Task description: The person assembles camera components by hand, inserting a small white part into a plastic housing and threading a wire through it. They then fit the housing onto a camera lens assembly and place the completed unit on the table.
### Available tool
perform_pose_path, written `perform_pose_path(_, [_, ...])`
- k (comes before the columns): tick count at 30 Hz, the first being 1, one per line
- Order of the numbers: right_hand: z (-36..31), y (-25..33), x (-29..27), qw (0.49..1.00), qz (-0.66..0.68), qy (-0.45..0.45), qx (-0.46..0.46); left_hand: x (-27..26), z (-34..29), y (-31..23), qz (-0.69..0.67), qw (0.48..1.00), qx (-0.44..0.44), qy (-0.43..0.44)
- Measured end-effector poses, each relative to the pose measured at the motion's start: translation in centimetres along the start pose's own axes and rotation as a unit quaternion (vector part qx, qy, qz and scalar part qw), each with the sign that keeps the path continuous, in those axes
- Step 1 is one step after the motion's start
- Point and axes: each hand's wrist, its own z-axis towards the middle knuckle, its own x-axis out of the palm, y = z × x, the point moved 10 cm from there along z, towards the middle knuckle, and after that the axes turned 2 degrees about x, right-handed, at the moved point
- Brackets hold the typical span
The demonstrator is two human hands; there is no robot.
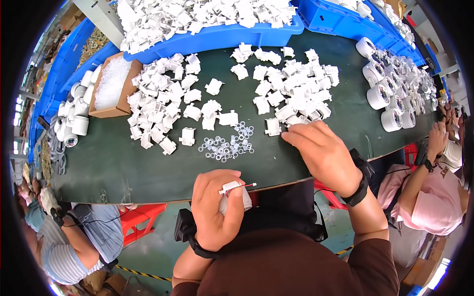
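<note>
The left hand [217, 207] grips a small, light, rigid white plastic clip [232, 188] by its body, while the right hand's [323, 153] fingers [296, 138] pinch at the right-hand pile of white plastic clips [296, 93] on the dark green surface [123, 167].

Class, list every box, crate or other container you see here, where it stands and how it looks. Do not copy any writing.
Cardboard box: far left of the table, open, brown, filled with small clear bits.
Blue crate: far edge, centre, rectangular, heaped with white plastic parts.
Second blue crate: far right, rectangular, partly cut off by the picture's edge.
No labels, signs or screens are clear enough to tell.
</note>
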Motion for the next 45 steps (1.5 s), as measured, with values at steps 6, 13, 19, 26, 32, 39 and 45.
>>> perform_pose_path(6, [-0.4, 0.1, 0.9, 0.867, 0.470, 0.002, 0.164, 1.8, -0.9, 1.6, -0.202, 0.968, -0.133, 0.072])
perform_pose_path(13, [-0.7, 4.1, 2.2, 0.917, 0.383, -0.012, 0.108, 2.3, -1.4, 1.9, -0.251, 0.948, -0.167, 0.105])
perform_pose_path(19, [-1.4, 4.0, 5.9, 0.801, 0.560, 0.071, 0.199, 0.7, -1.0, 1.0, -0.179, 0.977, -0.084, 0.078])
perform_pose_path(26, [-0.3, 6.6, 5.2, 0.763, 0.607, 0.083, 0.207, -1.8, -0.3, -0.3, 0.078, 0.995, -0.018, -0.053])
perform_pose_path(32, [0.1, 7.1, 5.6, 0.813, 0.558, 0.020, 0.165, -1.5, -0.4, -0.7, 0.118, 0.991, 0.014, -0.055])
perform_pose_path(39, [-0.3, 7.4, 6.4, 0.805, 0.556, -0.059, 0.197, -1.2, -0.7, -0.7, 0.114, 0.991, 0.037, -0.055])
perform_pose_path(45, [-0.5, 8.4, 4.5, 0.872, 0.446, -0.171, 0.110, -0.6, -0.7, -1.1, 0.148, 0.985, 0.059, -0.059])
